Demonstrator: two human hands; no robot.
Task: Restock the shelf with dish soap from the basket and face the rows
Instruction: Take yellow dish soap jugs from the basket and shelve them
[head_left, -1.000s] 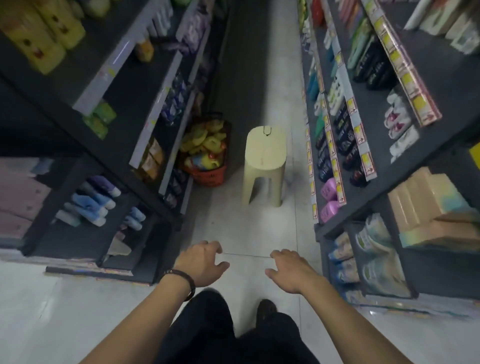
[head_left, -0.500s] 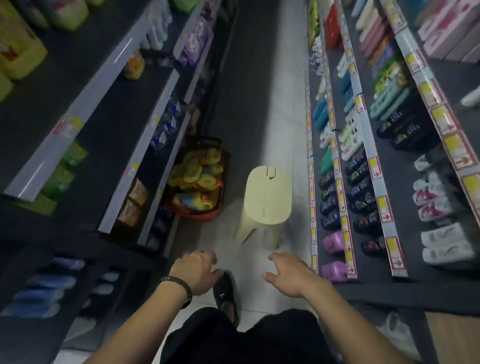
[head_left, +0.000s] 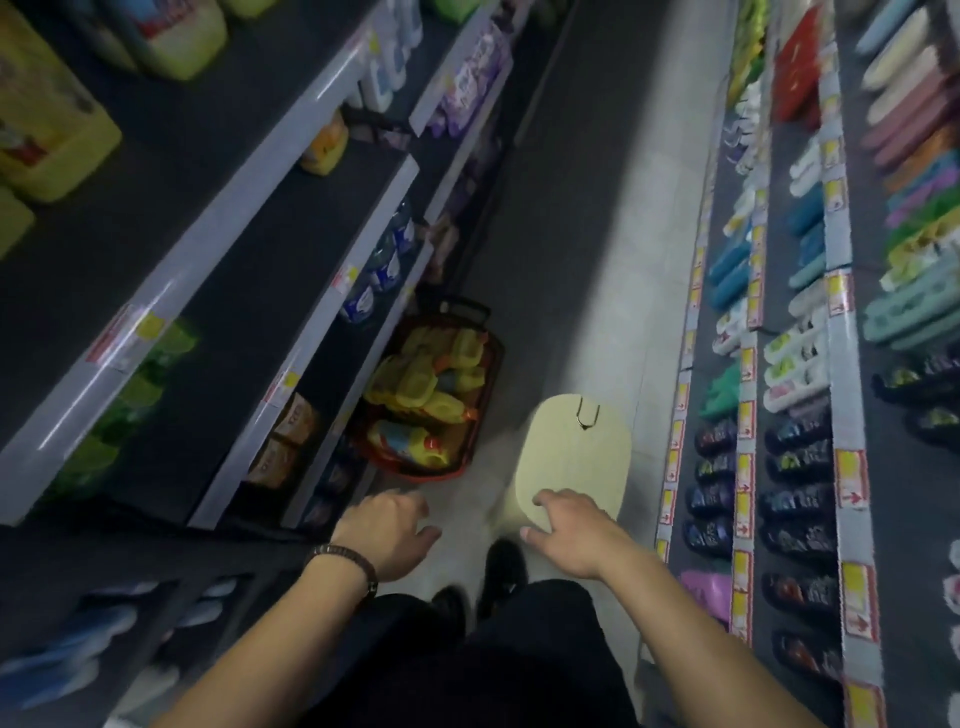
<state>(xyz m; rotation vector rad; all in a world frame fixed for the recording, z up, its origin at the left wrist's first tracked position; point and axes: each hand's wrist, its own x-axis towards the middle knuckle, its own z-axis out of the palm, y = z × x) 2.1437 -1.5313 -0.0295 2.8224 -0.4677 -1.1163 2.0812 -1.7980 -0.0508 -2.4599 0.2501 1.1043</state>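
Note:
A red basket (head_left: 470, 447) stands on the aisle floor against the left shelf unit, filled with several yellow dish soap bottles (head_left: 431, 384). My left hand (head_left: 387, 532), with a dark bracelet at the wrist, hangs relaxed and holds nothing, just short of the basket. Empty too, my right hand (head_left: 569, 538) is in front of the near edge of a pale yellow stool (head_left: 574, 457); contact cannot be told. The left shelves (head_left: 291, 338) have long bare stretches of dark board.
Shelving lines both sides of a narrow aisle (head_left: 582, 218). The right shelves (head_left: 743, 415) are packed with bottles and tubes behind yellow price tags. Big yellow jugs (head_left: 47, 130) sit top left. The stool stands mid-aisle beside the basket. My dark shoes (head_left: 498, 571) show below.
I have walked forward down the aisle: the basket and stool are now much closer. Both hands stay out in front, empty, and the right one now overlaps the stool's near edge.

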